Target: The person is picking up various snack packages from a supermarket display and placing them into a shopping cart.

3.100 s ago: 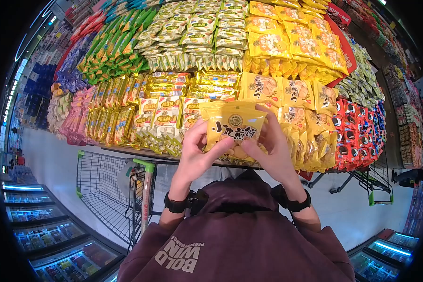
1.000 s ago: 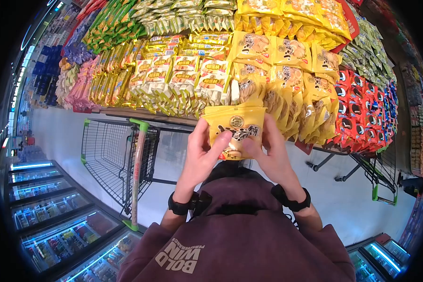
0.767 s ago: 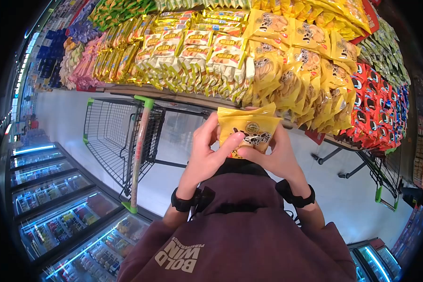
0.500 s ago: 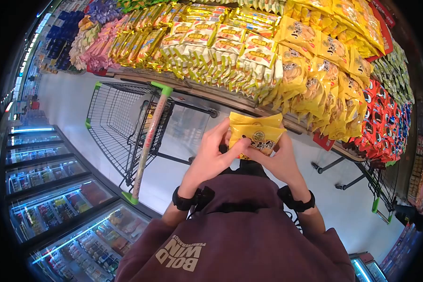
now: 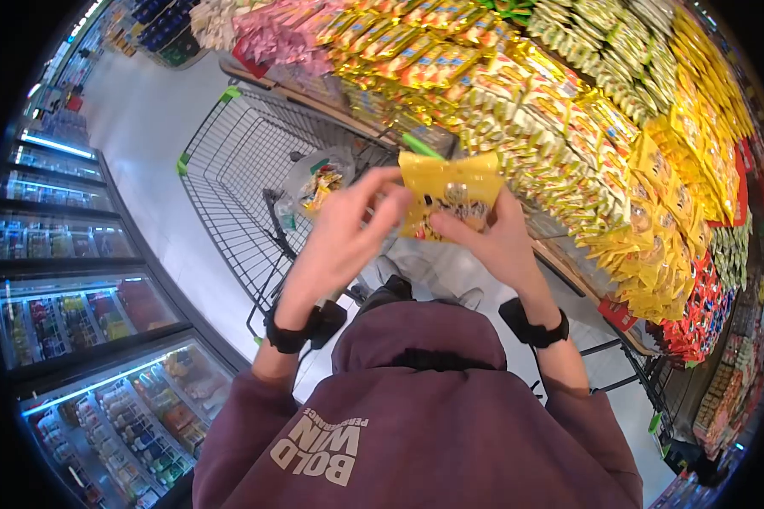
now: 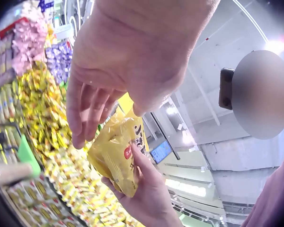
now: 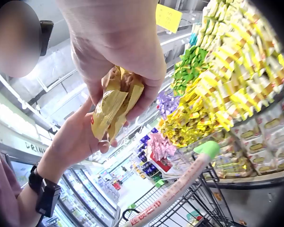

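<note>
My right hand (image 5: 511, 242) holds yellow cookie bags (image 5: 440, 182) in front of my chest, its thumb across the printed front. In the right wrist view two yellow bag ends (image 7: 109, 106) show pressed together in that hand's grip. My left hand (image 5: 339, 233) is beside the bags' left edge, blurred in the head view, with its fingers loosely bent. Seen from the left wrist, its fingers hang relaxed around the top of the bags (image 6: 114, 151) without gripping them.
A wire shopping cart (image 5: 221, 157) with green corners stands ahead to the left, a clear plastic bag of goods (image 5: 318, 182) in it. Heaped snack packets (image 5: 560, 127) fill the display along the right. Glass-topped freezers (image 5: 102, 293) line the left side.
The view has swung left, bringing the cart closer to the middle. My left hand has let go of the bags' left side, while my right hand keeps its hold.
</note>
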